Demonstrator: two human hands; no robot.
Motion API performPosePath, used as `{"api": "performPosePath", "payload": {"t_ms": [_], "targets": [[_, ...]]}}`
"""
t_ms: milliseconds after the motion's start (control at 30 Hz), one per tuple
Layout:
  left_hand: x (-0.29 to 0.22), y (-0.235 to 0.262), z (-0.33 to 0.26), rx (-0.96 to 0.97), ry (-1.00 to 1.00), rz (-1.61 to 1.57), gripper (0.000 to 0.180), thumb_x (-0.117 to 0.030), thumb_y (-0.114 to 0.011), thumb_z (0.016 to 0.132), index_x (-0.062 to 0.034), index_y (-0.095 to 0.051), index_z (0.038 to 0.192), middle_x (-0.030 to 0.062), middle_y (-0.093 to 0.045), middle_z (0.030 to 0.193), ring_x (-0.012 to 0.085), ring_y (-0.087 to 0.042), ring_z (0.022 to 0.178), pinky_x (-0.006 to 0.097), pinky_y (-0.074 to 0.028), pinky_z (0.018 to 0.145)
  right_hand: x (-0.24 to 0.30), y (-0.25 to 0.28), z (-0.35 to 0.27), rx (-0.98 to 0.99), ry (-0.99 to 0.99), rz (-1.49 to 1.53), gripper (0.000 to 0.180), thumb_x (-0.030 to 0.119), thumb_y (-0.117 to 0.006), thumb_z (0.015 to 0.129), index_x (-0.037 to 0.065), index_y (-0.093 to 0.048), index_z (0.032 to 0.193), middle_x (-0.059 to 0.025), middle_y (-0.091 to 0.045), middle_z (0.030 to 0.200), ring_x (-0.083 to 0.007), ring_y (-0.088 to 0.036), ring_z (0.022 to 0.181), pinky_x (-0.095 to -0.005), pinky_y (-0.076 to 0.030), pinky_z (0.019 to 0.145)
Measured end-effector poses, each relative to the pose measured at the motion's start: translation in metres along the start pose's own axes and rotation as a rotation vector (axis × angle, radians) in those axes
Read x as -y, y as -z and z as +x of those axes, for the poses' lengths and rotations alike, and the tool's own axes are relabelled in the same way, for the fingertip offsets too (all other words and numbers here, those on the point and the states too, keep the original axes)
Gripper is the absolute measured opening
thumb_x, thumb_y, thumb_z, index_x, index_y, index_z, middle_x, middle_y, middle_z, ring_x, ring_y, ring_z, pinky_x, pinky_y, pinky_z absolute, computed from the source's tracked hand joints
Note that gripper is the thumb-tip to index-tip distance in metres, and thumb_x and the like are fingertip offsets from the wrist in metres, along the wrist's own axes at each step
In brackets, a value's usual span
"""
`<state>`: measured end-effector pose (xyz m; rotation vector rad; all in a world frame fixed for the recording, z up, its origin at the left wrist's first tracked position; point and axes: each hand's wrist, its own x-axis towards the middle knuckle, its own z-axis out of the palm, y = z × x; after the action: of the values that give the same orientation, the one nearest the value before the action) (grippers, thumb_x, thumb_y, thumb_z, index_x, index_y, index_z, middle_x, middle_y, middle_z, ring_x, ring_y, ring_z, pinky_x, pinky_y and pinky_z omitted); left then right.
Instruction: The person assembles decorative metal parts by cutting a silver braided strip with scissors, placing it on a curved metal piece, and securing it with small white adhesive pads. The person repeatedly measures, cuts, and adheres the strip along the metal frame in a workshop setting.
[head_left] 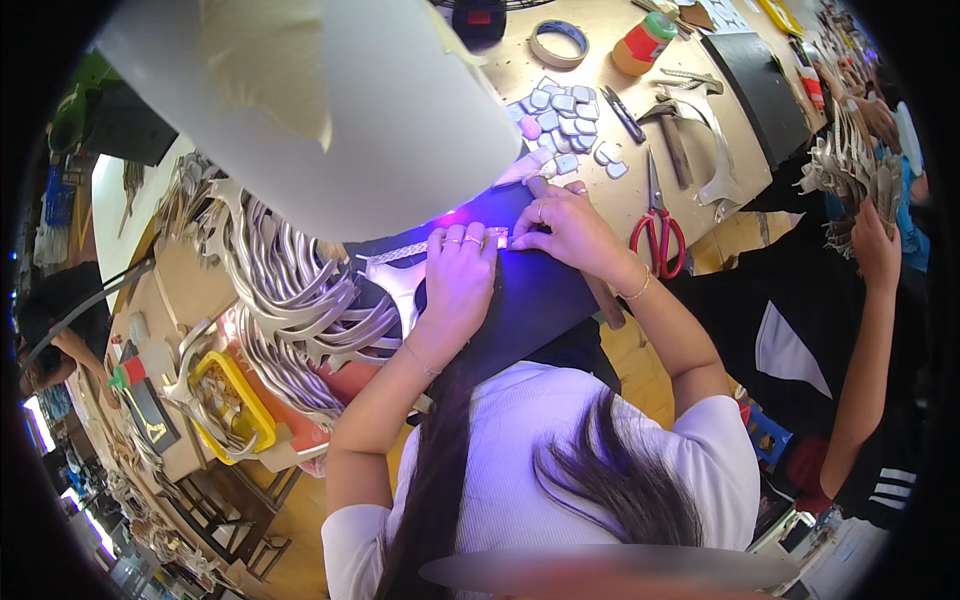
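Note:
My left hand is closed around a silvery strap piece with a braided band, low over a dark work surface. The fingertips of my right hand pinch close against my left fingers, at the strap's small shiny end lit by purple light. Fingers partly hide that end. Beyond my right hand lies a heap of small, pale, rounded pieces, with a pink piece beside it. Left of my left hand rests a large stack of curved silvery straps.
A big white lamp-like cover hangs over the work. Red-handled scissors, a hammer, black snips, a tape roll and a jar lie around. A yellow basket stands left. Another person's hand holds straps at right.

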<state>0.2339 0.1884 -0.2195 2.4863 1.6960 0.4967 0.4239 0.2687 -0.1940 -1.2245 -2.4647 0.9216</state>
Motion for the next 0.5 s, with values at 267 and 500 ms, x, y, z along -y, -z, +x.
{"api": "performPosePath", "payload": {"t_ms": [267, 500], "targets": [[0.0005, -0.0009, -0.001, -0.027, 0.003, -0.01, 0.036, -0.003, -0.062, 0.073, -0.0018, -0.069, 0.108, 0.0111, -0.057, 0.098, 0.0274, -0.055, 0.096, 0.044, -0.042, 0.092, -0.0029, -0.0072, 0.0038, 0.041, 0.007, -0.016, 0.012, 0.025, -0.078, 0.076, 0.015, -0.075, 0.082, -0.0015, -0.071, 0.085, -0.0215, -0.056, 0.111, -0.0461, -0.033, 0.089], [0.0, -0.0043, -0.0021, -0.058, 0.015, -0.057, 0.034, -0.003, -0.061, 0.075, -0.0012, -0.069, 0.108, 0.0116, -0.058, 0.099, 0.0277, -0.055, 0.096, 0.043, -0.043, 0.091, -0.0039, -0.0051, 0.0018, 0.037, -0.009, 0.036, 0.012, 0.022, -0.079, 0.076, 0.013, -0.074, 0.082, -0.0024, -0.071, 0.084, -0.0258, -0.057, 0.111, -0.0436, -0.037, 0.091]]}}
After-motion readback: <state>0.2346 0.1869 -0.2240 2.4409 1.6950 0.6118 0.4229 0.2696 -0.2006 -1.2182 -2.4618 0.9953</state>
